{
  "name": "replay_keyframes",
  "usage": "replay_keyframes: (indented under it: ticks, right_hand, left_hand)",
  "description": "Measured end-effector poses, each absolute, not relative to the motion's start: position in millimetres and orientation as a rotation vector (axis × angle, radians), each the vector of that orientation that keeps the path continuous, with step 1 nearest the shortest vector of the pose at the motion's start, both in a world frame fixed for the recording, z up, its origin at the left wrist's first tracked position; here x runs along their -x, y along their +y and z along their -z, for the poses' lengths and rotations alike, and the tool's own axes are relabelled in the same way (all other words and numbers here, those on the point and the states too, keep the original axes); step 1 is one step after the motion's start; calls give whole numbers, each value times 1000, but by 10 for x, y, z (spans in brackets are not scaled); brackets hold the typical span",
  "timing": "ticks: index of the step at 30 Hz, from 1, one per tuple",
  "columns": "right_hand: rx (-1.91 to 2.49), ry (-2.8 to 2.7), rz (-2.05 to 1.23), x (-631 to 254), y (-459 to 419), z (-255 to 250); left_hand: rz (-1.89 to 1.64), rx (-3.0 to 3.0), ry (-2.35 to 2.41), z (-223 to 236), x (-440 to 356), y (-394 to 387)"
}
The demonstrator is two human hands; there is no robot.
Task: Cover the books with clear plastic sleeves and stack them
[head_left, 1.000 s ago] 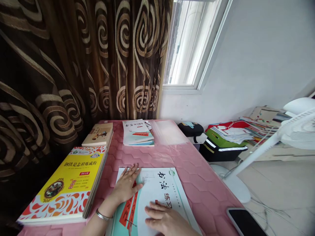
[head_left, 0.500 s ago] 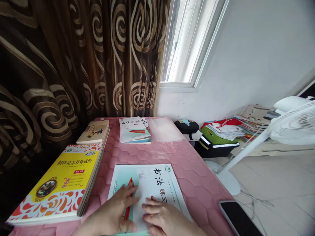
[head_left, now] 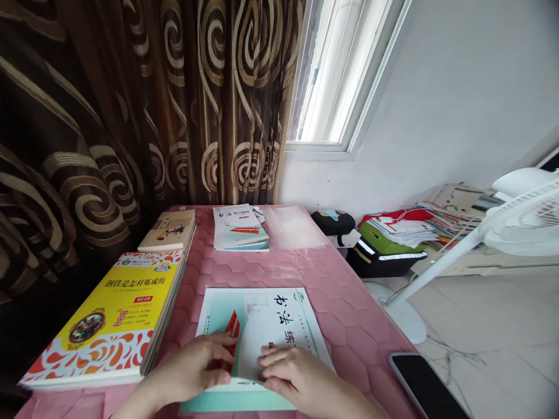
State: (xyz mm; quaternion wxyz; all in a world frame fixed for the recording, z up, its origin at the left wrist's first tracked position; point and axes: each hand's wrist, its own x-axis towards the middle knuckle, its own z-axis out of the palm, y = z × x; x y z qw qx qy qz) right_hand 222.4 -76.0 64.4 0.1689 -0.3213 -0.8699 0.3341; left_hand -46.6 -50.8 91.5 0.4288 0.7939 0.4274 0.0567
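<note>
A calligraphy exercise book [head_left: 257, 302] with a white and pale-green cover and a red pointed figure lies in front of me. My left hand [head_left: 203, 361] rests over its left part, fingers curled on the cover and thumb at the lower edge. On the right, my right hand [head_left: 297, 372] presses bent fingers to the cover, its thumb also near that edge. Between the hands the near edge bows slightly upward, and a teal strip [head_left: 240, 401] shows beneath. Whether a clear film lies over the cover, I cannot tell.
A stack of books [head_left: 105, 326] with a yellow cover on top stands left, smaller books [head_left: 168, 230] behind it. Several booklets [head_left: 241, 230] and clear plastic sheets [head_left: 294, 227] lie at the back. A phone [head_left: 428, 384] sits at the right edge; a white fan [head_left: 437, 265] stands beyond.
Both hands have curled more at the book's near edge, which now bows up with a teal strip showing below. A hazy patch over the cover's middle has cleared. The view has shifted slightly.
</note>
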Motion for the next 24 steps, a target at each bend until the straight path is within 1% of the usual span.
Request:
replay_keyframes:
  ticks: [5, 8, 12, 14, 17, 20, 22, 24]
  right_hand:
    - [1024, -2455, -1039, -2261, -617, -722]
    - [1152, -2473, -1054, -2274, -557, -773]
    - [1254, -2503, -963, -2247, -530, -838]
    - [1332, -2526, -823, -2222, -520, -897]
    - [1488, -2561, -478, -2194, -461, -1030]
    - [1605, -2499, -95, -2188, -319, -1183]
    - [1640, -2350, 118, -2174, -192, -1267]
    - [1643, -2165, 288, -2123, -67, -1313]
  left_hand:
    - [-214, -1953, 1129, -997, 492, -466]
    - [-166, -1979, 1077, -1048, 504, -469]
    - [-132, -2038, 1108, -1124, 436, -488]
    - [-158, -2064, 1231, -1137, 408, -474]
    - [-284, -1988, 1468, -1099, 438, -366]
    - [-691, -1734, 1611, -1000, 497, -129]
    - [-991, -1552, 1596, -923, 491, 74]
    - [-1128, -1481, 1657, -849, 439, 269]
